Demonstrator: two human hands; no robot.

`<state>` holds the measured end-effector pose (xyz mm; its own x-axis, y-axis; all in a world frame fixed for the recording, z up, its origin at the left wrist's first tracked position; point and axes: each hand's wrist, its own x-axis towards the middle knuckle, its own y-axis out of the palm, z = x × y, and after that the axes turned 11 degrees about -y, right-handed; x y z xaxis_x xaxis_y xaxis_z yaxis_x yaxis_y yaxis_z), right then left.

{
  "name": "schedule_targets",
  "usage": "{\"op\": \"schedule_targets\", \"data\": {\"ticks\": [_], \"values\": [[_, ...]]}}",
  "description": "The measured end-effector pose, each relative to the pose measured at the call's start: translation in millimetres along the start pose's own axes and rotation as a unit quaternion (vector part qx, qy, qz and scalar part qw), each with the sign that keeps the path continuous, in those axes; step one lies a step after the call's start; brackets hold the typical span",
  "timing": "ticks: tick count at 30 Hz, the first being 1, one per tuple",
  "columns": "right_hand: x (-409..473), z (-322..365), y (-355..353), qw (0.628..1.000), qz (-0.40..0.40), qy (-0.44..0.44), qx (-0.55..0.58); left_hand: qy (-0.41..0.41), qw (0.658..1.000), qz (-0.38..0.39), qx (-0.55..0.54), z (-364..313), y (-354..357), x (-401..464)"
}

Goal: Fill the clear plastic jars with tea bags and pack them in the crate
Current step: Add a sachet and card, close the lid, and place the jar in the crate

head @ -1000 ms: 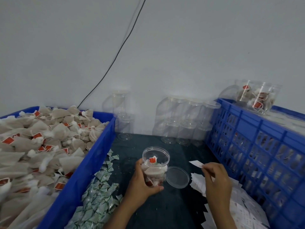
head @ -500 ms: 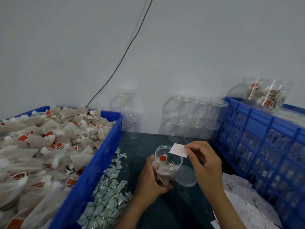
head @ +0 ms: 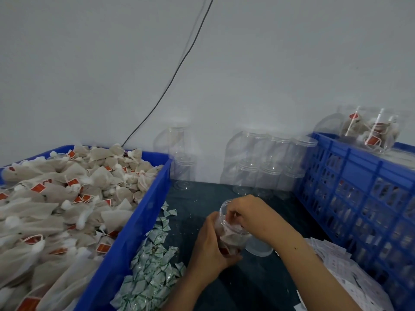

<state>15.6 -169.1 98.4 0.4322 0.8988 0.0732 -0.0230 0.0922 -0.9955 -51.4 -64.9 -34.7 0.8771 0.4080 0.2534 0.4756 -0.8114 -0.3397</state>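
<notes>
Gripping jar point(head: 229, 234): left hand point(head: 211, 250) | right hand point(head: 249, 212) fingers curled into its mouth, grasp unclear; crate point(head: 350, 176) wall near right.

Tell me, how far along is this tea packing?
Done: filled jars sit in the crate. In hand: the left hand grips a part-filled jar while the right hand reaches into it; its lid lies beside. Left: empty jars and heaped tea bags.
</notes>
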Motion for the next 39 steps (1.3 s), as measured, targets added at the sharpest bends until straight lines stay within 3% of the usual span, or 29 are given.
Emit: {"op": "schedule_targets", "data": {"ticks": [2,5,7,9,11,13,15,17,20,25,30,31,33,35,36,37,39], "values": [[2,2,-4,0.994,0.077,0.038,-0.062,-0.004,1.0,0.0,-0.004,0,0,0],[8,5,-9,0.994,0.066,0.085,-0.031,-0.005,1.0,0.001,-0.007,0,0,0],[15,10,-21,0.978,0.148,0.141,-0.044,-0.008,1.0,0.004,-0.01,0,0,0],[11,10,-21,0.979,0.145,0.141,-0.038,-0.012,1.0,0.005,-0.01,1,0,-1],[3,14,-26,0.988,0.085,0.125,-0.021,-0.015,1.0,0.004,-0.01,1,0,-1],[-11,11,-26,0.995,-0.056,0.071,0.042,-0.015,1.0,0.0,-0.007,2,0,1],[-23,9,-27,0.969,-0.189,0.056,0.151,-0.016,1.0,-0.002,-0.01,2,0,2],[-20,5,-23,0.95,-0.224,0.054,0.212,-0.02,1.0,0.0,-0.012,3,0,3],[-13,5,-11,0.962,-0.173,0.061,0.204,-0.019,1.0,0.004,-0.005,4,1,3],[-4,7,1,1.0,-0.021,-0.002,0.016,-0.005,1.0,-0.004,0.009,3,1,3],[-9,-4,-2,0.999,0.01,-0.05,0.0,-0.002,1.0,-0.002,0.008,3,0,2],[-11,-8,-2,0.998,-0.025,-0.053,0.022,-0.001,1.0,-0.004,0.007,3,0,2],[-21,-22,3,0.972,-0.197,-0.025,0.127,0.003,1.0,-0.01,0.006,3,0,2],[-36,-39,19,0.898,-0.389,0.044,0.2,0.002,1.0,-0.008,0.003,3,0,1],[-42,-45,31,0.869,-0.437,0.091,0.213,0.0,1.0,-0.004,0.002,3,-1,1],[-46,-51,45,0.855,-0.451,0.129,0.222,-0.001,1.0,-0.002,0.0,4,-1,1],[-51,-58,76,0.868,-0.389,0.177,0.252,-0.001,1.0,-0.002,-0.002,5,-1,1]]}}
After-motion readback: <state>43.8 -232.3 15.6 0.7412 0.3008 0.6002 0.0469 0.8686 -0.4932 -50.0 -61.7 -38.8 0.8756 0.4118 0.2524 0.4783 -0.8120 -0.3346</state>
